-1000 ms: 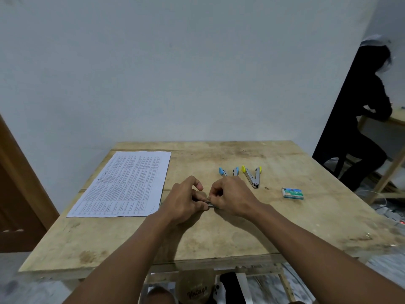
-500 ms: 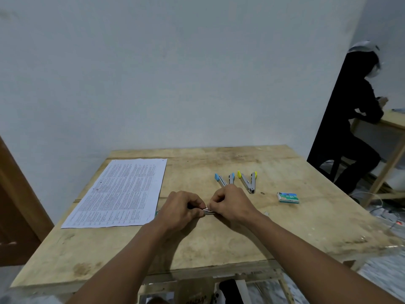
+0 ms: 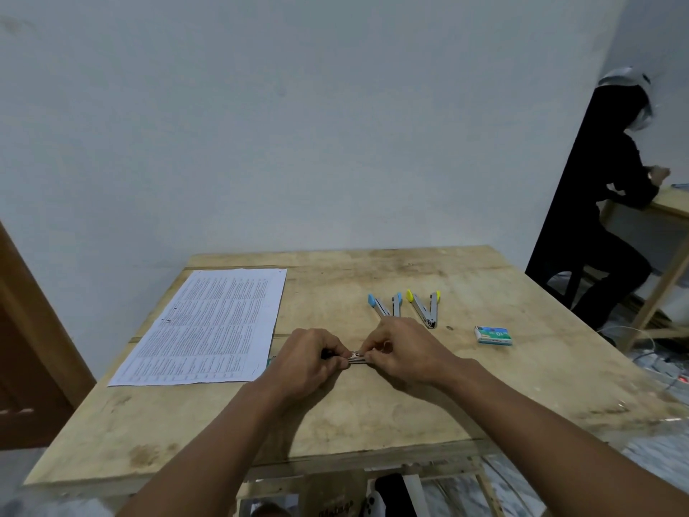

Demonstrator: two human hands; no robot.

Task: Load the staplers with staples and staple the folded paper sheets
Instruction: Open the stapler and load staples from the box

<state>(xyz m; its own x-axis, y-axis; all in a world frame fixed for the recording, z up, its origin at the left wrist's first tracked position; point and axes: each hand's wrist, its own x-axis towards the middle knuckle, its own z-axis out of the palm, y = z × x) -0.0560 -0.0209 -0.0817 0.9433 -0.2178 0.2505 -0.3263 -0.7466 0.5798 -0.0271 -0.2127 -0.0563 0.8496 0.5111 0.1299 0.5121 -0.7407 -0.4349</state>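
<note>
The table [image 3: 373, 412] was rough, stained wood, the printed sheet [image 3: 208, 326] was matt paper, and the staplers [image 3: 425, 309] were shiny metal.

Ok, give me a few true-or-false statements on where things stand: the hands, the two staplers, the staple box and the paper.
1. The left hand and right hand pinch a small metal piece between them. True.
2. The yellow stapler lies closed. False: it lies swung open in a V.
3. The staple box sits to the right of the yellow stapler. True.
4. The paper lies under the hands. False: it lies flat on the table, left of them.
5. The blue stapler lies left of the yellow one. True.
</note>
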